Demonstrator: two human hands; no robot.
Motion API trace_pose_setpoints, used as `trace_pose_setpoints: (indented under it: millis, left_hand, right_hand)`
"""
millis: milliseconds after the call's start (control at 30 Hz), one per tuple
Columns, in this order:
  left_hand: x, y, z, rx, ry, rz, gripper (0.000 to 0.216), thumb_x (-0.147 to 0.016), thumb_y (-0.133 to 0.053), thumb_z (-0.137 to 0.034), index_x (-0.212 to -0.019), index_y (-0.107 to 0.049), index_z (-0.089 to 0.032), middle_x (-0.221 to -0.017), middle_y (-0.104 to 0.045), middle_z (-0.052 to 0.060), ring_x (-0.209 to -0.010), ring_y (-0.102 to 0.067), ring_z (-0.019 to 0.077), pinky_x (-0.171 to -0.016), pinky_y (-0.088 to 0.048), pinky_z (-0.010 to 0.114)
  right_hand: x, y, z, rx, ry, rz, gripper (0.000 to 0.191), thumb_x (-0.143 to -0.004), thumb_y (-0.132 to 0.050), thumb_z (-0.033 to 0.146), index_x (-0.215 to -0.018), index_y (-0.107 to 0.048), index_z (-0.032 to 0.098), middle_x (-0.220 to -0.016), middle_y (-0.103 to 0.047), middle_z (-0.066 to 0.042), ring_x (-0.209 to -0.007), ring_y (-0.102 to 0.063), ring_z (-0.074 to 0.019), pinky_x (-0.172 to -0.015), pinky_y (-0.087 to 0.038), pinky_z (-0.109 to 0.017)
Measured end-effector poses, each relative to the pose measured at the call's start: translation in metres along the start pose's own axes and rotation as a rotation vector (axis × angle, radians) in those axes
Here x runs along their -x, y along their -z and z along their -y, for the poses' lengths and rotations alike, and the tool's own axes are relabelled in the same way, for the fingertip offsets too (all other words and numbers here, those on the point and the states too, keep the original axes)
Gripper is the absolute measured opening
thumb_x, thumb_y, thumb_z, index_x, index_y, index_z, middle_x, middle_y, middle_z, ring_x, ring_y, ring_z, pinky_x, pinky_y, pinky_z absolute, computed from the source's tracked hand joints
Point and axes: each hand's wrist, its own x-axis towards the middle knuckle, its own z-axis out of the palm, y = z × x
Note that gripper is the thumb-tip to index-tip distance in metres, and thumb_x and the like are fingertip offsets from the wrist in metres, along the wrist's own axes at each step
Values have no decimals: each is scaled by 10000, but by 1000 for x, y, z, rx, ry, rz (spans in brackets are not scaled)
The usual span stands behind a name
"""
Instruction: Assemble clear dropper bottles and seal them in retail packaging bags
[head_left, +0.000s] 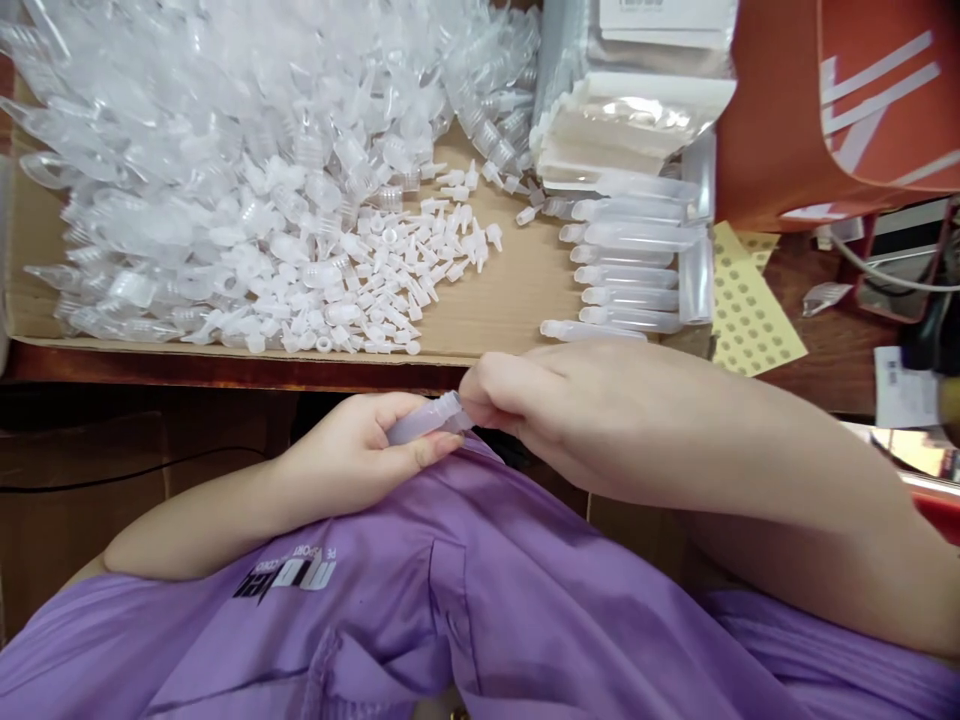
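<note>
Held in my left hand [349,455] is a small translucent plastic tube [420,421], its threaded neck pointing right and slightly up. My left thumb and fingers are closed around its body, just above my lap. My right hand [536,395] is at the neck end, fingers pinched together; whatever they hold is hidden behind them. Beyond my hands, small white nozzle tips [409,265] lie scattered in a cardboard tray [517,290]. Several similar translucent tubes [634,275] lie side by side at the tray's right, their narrow ends to the left.
A large heap of clear plastic caps [247,120] fills the tray's left and back. Packs of clear plastic bags [637,110] stand at back right, beside an orange box [780,130]. A yellow sticker sheet [754,305] lies on the wooden table [821,360].
</note>
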Motion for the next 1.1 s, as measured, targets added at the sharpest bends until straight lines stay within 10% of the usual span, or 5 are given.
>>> trace_pose_setpoints:
  millis: [300, 833, 1100]
  left_hand:
    - [2, 10, 6, 140, -4, 122, 404, -881, -615, -527, -1006, -685, -149, -635, -514, -39, -536, -424, 90, -570, -352, 237]
    - [-3, 14, 3, 14, -39, 194, 335, -897, -615, -446, -733, -629, -155, -708, -543, -25, -673, -478, 110, -734, -383, 244]
    - [-3, 16, 3, 28, -44, 199, 336, -907, -608, -430, -709, -582, -160, -663, -494, -43, -636, -441, 98, -680, -362, 231]
  right_hand:
    - [-45, 17, -13, 98, -194, -276, 209, -878, -478, 171, -942, -675, 194, -898, -700, -30, -810, -627, -171, -680, -410, -274]
    - [-77, -2, -5, 297, -321, -193, 161, -881, -541, 249, -949, -658, 162, -1019, -654, -102, -845, -610, -214, -640, -381, -299]
    - [-47, 3, 0, -192, -235, -417, 28, -812, -600, 155, -827, -618, 170, -748, -645, -8, -657, -560, -119, -611, -403, -274]
